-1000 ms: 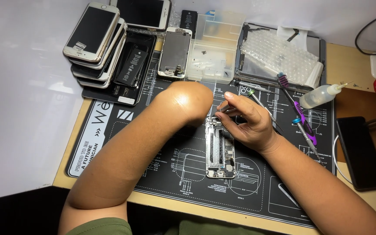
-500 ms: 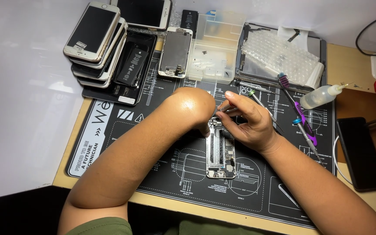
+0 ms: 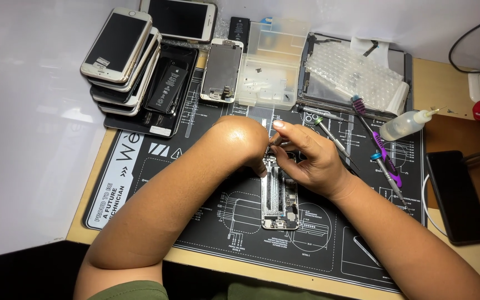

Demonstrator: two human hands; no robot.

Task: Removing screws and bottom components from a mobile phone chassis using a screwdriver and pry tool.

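An opened phone chassis (image 3: pixel 279 203) lies upright in the middle of the black repair mat (image 3: pixel 195 233), its insides showing. My right hand (image 3: pixel 312 158) hovers over the phone's top end, with fingers pinched on a thin metal tool (image 3: pixel 278 144) that points left. My left hand (image 3: pixel 243 141) is bent under at the wrist, so its fingers are mostly hidden. It rests at the phone's top left corner and touches my right fingertips. Both hands hide the phone's top end.
A stack of phones (image 3: pixel 120 50), a battery (image 3: pixel 166 83), a screen assembly (image 3: pixel 221 69) and a clear parts box (image 3: pixel 270 61) line the back. Screwdrivers (image 3: pixel 384 161), a squeeze bottle (image 3: pixel 404 123) and bubble wrap (image 3: pixel 356 75) lie right. A black phone (image 3: pixel 459 197) sits off the mat.
My left arm has slid right along the mat until it meets my right hand over the phone's top. My right hand has stayed nearly still.
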